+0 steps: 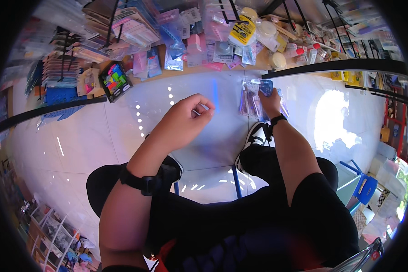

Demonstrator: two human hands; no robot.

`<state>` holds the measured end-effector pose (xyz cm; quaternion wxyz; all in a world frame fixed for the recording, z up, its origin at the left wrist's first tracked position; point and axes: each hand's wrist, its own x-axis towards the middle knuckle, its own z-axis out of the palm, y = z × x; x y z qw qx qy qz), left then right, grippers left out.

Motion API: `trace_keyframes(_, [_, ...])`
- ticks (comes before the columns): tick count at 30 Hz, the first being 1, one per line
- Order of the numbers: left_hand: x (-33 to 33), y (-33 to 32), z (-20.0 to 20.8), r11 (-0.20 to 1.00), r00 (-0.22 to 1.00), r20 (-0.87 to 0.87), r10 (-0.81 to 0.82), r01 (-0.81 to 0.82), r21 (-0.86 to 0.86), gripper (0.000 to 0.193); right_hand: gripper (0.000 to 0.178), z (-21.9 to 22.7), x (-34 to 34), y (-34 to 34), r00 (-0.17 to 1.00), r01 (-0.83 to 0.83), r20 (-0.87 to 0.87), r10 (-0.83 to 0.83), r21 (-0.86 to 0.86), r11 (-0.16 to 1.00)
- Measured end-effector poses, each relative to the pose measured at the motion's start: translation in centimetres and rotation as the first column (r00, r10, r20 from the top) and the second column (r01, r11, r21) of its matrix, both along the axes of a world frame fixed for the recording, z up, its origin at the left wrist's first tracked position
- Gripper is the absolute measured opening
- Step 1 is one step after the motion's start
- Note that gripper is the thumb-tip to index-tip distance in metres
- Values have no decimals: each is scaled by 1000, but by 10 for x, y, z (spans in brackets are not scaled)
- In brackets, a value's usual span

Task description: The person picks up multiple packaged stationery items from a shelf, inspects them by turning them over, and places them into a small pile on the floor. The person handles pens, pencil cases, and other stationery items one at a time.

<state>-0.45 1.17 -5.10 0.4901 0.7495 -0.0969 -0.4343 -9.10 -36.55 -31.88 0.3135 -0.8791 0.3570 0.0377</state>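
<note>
OK, blue pkt (266, 86) in R hand (270, 103), jutting fwd.

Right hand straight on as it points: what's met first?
Beyond the blue packet it holds, the right hand would probably meet the wooden shelf edge near the black bar; depth is unclear, it might pass beneath.

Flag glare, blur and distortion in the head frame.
Head view: blown-out glare on the tiled floor, right of the right hand; head view: black bar bowed by the fisheye; head view: upper-left packaging soft, corners vignetted black.
</note>
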Motion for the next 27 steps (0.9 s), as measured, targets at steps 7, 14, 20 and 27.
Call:
trace_keyframes(7, [-6,14,-17,983,989,145,37,-63,175,60,43,35,45,75,920,-350,84,382,616,706])
trace_keyframes(14, [-4,41,-35,981,948,270,171,-189,42,90,45,171,80,237,942,-212,253,220,958,-192])
trace_keyframes(20, [-2,45,-35,933,901,251,355,-324,-157,79,50,198,81,253,960,-195,237,147,947,-254])
trace_keyframes(27, [5,49,-22,929,933,257,252,-308,204,48,55,129,78,221,865,-490,412,286,814,311])
